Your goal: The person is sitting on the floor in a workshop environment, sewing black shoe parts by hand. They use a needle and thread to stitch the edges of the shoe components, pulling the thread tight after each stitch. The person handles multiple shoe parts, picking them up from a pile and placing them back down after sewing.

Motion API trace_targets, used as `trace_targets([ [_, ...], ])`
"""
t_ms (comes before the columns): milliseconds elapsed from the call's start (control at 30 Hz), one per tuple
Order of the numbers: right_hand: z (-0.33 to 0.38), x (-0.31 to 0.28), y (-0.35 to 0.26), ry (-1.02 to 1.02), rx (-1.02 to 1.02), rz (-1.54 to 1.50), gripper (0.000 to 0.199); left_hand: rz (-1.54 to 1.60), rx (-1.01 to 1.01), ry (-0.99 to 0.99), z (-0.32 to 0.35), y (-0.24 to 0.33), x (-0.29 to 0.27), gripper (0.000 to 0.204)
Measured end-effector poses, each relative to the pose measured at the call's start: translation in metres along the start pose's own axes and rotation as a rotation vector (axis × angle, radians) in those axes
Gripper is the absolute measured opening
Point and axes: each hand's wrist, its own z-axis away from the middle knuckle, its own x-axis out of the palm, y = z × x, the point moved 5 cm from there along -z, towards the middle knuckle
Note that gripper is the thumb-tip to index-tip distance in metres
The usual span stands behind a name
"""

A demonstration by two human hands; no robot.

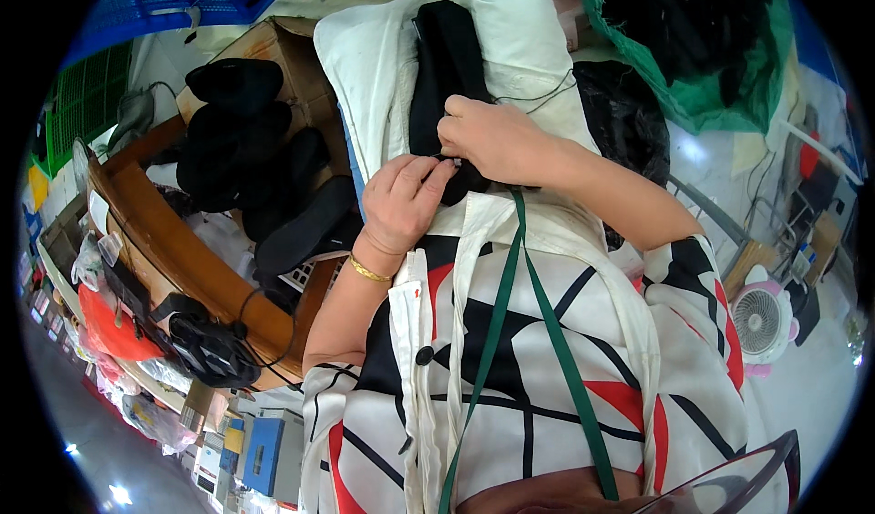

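Head view: the handwork is under way on a single black fabric piece (447, 45), lying lengthwise at 12 o'clock on a white cloth pad (365, 54), its near end running beneath both hands; the left hand (406, 195), just off centre at 11 o'clock, is nearly closed, thumb and fingertips pinched at that near end, with a small shiny object (456, 162) showing at the tips, too small to identify; the right hand (488, 138), at 1 o'clock, is loosely curled over the piece, its fingertips partly hidden, so that what it grips, if anything, cannot be told; as to progress, the far length of the piece lies smooth and unattended, while the near end appears to be the part being worked and not yet finished, since both hands are upon it; at 10 o'clock a heap of similar black pieces (232, 136) lies beside a cardboard box (301, 67), and at 2 o'clock a green bag (740, 108) holds further black material; whether either group is completed or waiting cannot be determined, so the number left is likewise uncertain.
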Motion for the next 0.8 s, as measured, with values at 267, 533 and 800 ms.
trace_targets([
  [267,-0.005,-0.004,-0.003,0.196,-0.110,-0.149,0.016,0.053,-0.134,-0.084,0.001,-0.004,0.003,0.027],
  [533,-0.004,-0.036,0.014,0.102,0.290,-1.183,0.026,0.182,-0.140,-0.126,-0.015,-0.013,0.003,0.028],
  [800,0.061,-0.244,0.046,0.912,-0.053,-1.280,0.014,0.249,-0.103,-0.150,-0.026,-0.010,0.001,0.025],
])
